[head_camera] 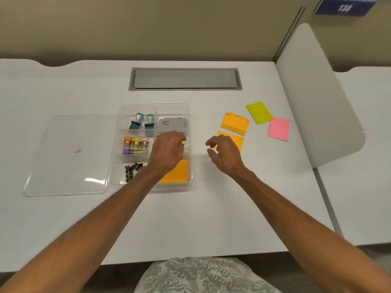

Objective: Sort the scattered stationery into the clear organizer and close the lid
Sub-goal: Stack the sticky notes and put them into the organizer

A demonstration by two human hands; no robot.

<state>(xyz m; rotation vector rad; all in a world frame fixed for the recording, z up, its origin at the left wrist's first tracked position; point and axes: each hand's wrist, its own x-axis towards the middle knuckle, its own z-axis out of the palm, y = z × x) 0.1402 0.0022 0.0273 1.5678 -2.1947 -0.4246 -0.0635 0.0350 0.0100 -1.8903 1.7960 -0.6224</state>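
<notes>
The clear organizer (188,115) sits mid-desk, its lid (67,157) lying flat to its left. Inside are two teal stamps (140,121), small coloured caps (135,141), black binder clips (132,168), a grey card (172,123) and an orange sticky pad (176,172). My left hand (167,151) hovers in the right-hand compartment, fingers curled around something small and yellow that is mostly hidden. My right hand (224,153) is open over the desk, partly covering an orange pad (232,138). Another orange pad (234,123), a lime pad (259,112) and a pink pad (278,129) lie to the right.
A grey cable hatch (185,78) is set into the desk behind the organizer. A white divider panel (321,98) borders the desk on the right. Beige partition walls stand behind.
</notes>
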